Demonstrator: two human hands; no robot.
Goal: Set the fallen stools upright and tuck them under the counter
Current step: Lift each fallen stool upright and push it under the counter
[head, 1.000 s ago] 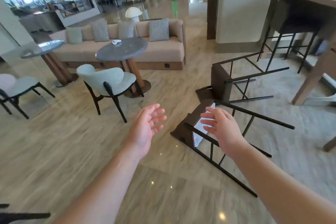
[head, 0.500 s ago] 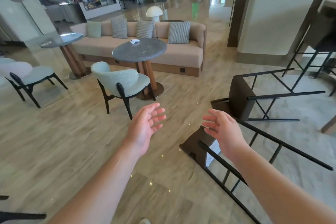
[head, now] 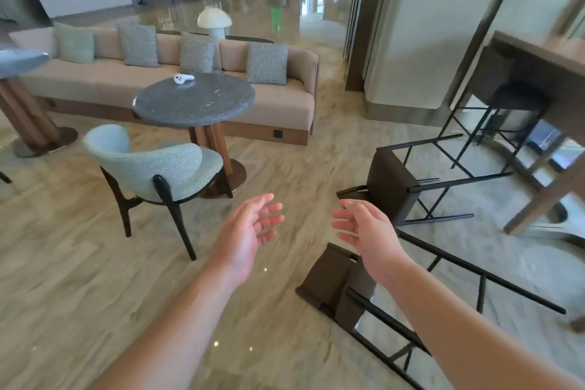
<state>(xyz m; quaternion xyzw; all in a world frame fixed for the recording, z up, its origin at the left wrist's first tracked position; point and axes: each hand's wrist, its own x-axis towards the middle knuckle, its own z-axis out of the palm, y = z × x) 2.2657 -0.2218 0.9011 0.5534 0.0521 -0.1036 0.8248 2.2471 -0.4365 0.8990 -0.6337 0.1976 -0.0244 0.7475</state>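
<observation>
Below, both the left hand (head: 250, 231) and right hand (head: 367, 231) hang open, empty; two fallen stools, near (head: 338, 282) and far (head: 391, 187), lie at three o'clock.

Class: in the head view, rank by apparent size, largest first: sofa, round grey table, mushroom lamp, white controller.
1. sofa
2. round grey table
3. mushroom lamp
4. white controller
The lamp stands farther away, so it looks smaller than it really is.
</observation>
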